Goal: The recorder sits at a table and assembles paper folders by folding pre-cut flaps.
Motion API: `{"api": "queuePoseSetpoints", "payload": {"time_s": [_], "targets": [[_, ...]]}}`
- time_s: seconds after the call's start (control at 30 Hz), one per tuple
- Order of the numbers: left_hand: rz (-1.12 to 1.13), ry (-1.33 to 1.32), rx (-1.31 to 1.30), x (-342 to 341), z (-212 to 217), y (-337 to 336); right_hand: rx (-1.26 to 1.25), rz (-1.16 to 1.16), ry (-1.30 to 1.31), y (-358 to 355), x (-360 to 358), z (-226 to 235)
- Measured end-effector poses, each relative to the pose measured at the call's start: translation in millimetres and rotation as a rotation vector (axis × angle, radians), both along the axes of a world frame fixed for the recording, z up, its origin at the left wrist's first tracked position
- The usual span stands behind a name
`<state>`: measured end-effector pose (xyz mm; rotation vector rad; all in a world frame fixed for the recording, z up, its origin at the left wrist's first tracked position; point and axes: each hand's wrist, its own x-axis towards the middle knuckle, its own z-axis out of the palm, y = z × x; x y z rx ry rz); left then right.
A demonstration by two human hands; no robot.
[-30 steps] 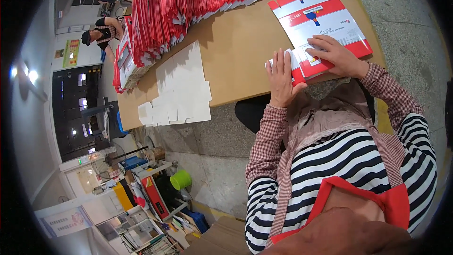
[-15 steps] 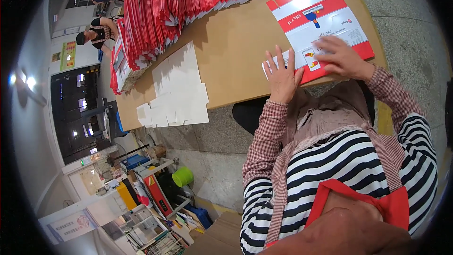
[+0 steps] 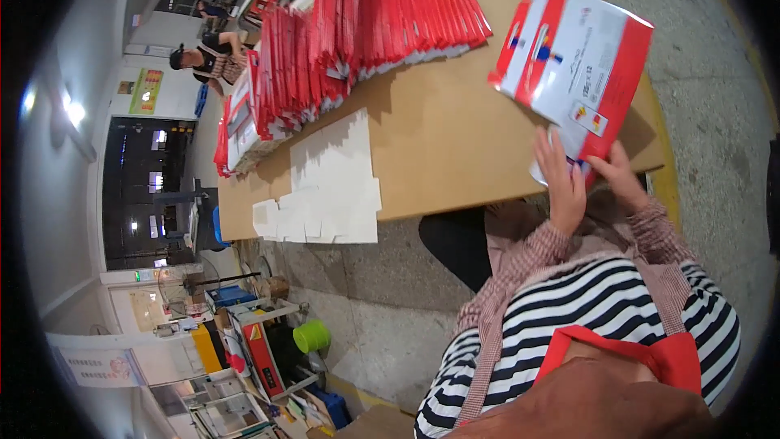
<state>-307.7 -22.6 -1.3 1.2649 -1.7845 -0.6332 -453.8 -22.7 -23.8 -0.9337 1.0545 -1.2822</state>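
Observation:
A flattened red-and-white cardboard box [image 3: 561, 57] is raised and tilted above the right end of the table, its near edge towards me. My left hand [image 3: 561, 183] lies against its near left part with the fingers stretched out over a narrow flap. At the near right corner, my right hand [image 3: 624, 183] grips the box; its thumb shows on the printed face and the other fingers are mostly hidden.
A long row of red folded boxes [image 3: 357, 28] stands packed along the table's far left side. White cardboard sheets [image 3: 329, 195] overlap at the near left edge of the brown table [image 3: 439, 138]. Another person [image 3: 215, 57] stands beyond the row. A green bin [image 3: 311, 336] is on the floor.
The box has come up off the table and turned clockwise. My right hand has moved from its face down to the near right corner; my left hand has shifted right and nearer me.

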Motion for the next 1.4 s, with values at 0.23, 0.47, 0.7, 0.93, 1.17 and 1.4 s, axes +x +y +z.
{"api": "queuePoseSetpoints", "payload": {"time_s": [0.23,0.47,0.7,0.93,1.17,1.4], "targets": [[0.590,-0.095,-0.215,199,2,-10,0.105,0.444,0.307,-111,-170,58],[0.801,-0.960,0.148,357,-14,27,-0.185,0.172,0.238,-394,-117,-7],[0.577,-0.942,0.035,405,-20,28,-0.371,-0.107,0.713,-426,33,-40],[0.230,-1.037,-0.340,339,95,10,-0.637,0.114,0.807,-202,26,34],[-0.446,-0.765,-0.373,97,107,32,-1.199,0.413,1.113,-26,20,79],[-0.591,-0.813,-0.166,50,17,9,-0.727,0.184,1.261,34,-132,40]]}}
